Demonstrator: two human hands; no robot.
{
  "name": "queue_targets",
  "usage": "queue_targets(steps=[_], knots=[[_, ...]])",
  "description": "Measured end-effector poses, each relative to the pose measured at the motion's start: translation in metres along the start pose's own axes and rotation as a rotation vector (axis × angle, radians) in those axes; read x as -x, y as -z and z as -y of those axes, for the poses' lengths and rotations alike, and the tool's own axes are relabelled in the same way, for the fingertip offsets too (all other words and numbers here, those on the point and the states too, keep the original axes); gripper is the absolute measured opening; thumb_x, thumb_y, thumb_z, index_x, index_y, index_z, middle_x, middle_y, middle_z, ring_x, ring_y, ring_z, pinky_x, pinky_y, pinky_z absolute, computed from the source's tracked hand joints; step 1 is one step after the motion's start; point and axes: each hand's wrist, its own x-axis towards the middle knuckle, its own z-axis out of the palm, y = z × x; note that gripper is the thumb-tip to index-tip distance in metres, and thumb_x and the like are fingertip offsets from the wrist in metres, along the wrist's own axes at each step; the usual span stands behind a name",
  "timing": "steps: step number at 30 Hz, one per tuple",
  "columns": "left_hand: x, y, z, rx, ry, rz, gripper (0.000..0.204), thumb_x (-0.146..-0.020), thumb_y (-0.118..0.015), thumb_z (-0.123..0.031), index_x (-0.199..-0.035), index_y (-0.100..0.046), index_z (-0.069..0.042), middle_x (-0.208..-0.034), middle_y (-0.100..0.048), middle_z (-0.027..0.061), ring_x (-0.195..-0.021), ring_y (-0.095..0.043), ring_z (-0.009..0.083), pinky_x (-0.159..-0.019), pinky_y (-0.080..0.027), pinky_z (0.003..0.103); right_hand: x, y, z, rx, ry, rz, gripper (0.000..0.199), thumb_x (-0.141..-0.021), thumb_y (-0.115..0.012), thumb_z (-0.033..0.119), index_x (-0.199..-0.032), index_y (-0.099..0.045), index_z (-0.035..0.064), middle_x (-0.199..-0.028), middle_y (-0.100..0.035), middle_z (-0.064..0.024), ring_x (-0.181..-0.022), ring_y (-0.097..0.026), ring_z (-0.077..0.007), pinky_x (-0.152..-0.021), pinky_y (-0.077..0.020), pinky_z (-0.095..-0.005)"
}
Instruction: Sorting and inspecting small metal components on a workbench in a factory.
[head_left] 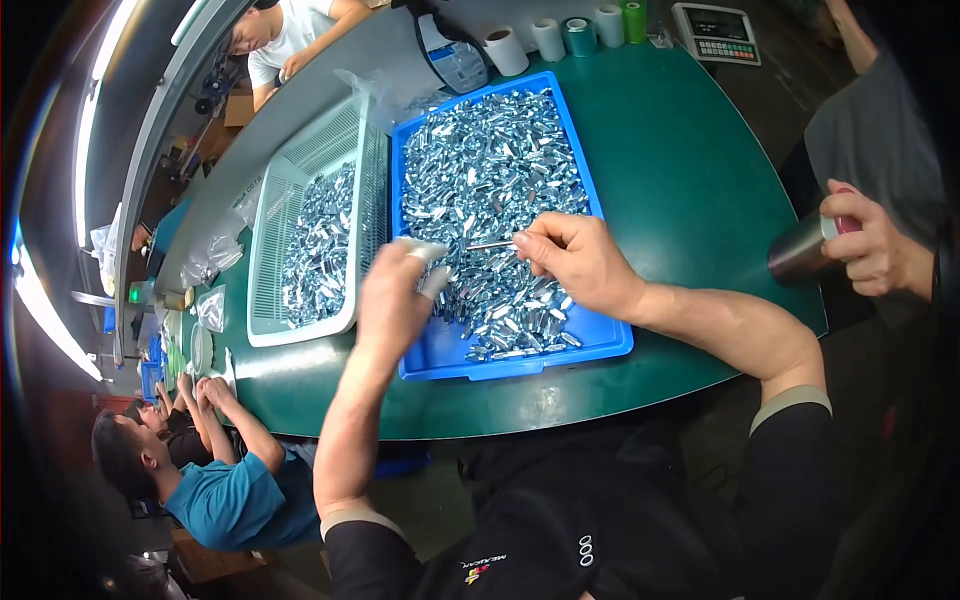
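Note:
My right hand [590, 265] is closed in a pinch over the blue tray [618, 340]. Between its thumb and forefinger is a thin metal rod [490, 245] pointing left. My left hand [390, 295], blurred by motion, hovers at the tray's left edge, with white covers on its fingertips. Its thumb and forefinger stand apart, and I see nothing held between them. Shiny silver metal parts [490, 165] fill most of the tray. Beside it on the left, a pale green slatted basket [270, 250] holds a pile of similar parts.
On the green table [660, 150], several rolls [548, 40] and a dark-and-clear container [455, 60] line the back. A scale [716, 35] sits far right. Another person's hand [865, 245] grips a metallic cylinder [800, 250] at right. More people [225, 490] work at left and behind.

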Motion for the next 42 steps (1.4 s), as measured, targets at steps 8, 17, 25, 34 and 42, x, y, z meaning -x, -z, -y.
queue_targets(steps=[8,17,25,34,42], knots=[[0.010,-0.027,-0.003,-0.057,0.027,0.108,0.020,-0.082,-0.076,-0.008,-0.101,-0.071,-0.005,-0.092,-0.062,0.0105,-0.089,-0.062,0.0308,-0.076,-0.051,0.041,0.003,0.000,0.008,0.031,-0.054,0.075,0.030,-0.102,-0.065,0.023,-0.084,-0.067,-0.0003,-0.070,-0.063,-0.0011,-0.065,-0.054,-0.0053,-0.059,-0.0440,-0.0251],[0.018,-0.014,-0.011,0.290,0.303,0.020,0.022,-0.085,-0.073,0.002,-0.106,-0.070,0.000,-0.096,-0.069,0.0107,-0.083,-0.067,0.0195,-0.078,-0.054,0.031,0.003,0.000,0.004,0.057,-0.071,0.122,0.027,-0.101,-0.066,0.022,-0.085,-0.067,-0.0003,-0.072,-0.062,-0.0011,-0.066,-0.055,-0.0056,-0.059,-0.0444,-0.0252],[0.016,-0.018,-0.013,0.319,0.219,-0.003,0.018,-0.089,-0.071,0.001,-0.107,-0.071,0.000,-0.099,-0.071,0.0111,-0.088,-0.067,0.0170,-0.082,-0.053,0.031,0.002,-0.002,0.006,0.090,-0.064,0.124,0.025,-0.100,-0.067,0.020,-0.086,-0.067,0.0000,-0.072,-0.061,-0.0005,-0.066,-0.054,-0.0052,-0.059,-0.0431,-0.0251],[0.014,-0.021,-0.020,0.484,0.285,0.032,0.021,-0.087,-0.078,-0.006,-0.106,-0.072,0.000,-0.093,-0.070,0.0071,-0.080,-0.065,0.0133,-0.075,-0.052,0.028,0.004,-0.003,0.005,0.083,-0.029,0.124,0.021,-0.098,-0.069,0.017,-0.088,-0.068,-0.0013,-0.072,-0.060,-0.0003,-0.066,-0.052,-0.0051,-0.058,-0.0427,-0.0256],[0.013,-0.019,-0.025,0.344,0.078,-0.008,0.027,-0.079,-0.084,-0.010,-0.104,-0.076,-0.005,-0.079,-0.062,0.0081,-0.073,-0.060,0.0225,-0.065,-0.049,0.034,0.005,-0.003,0.007,0.201,0.032,0.139,0.020,-0.096,-0.070,0.017,-0.087,-0.069,-0.0010,-0.072,-0.064,-0.0035,-0.065,-0.055,-0.0077,-0.058,-0.0447,-0.0277]])
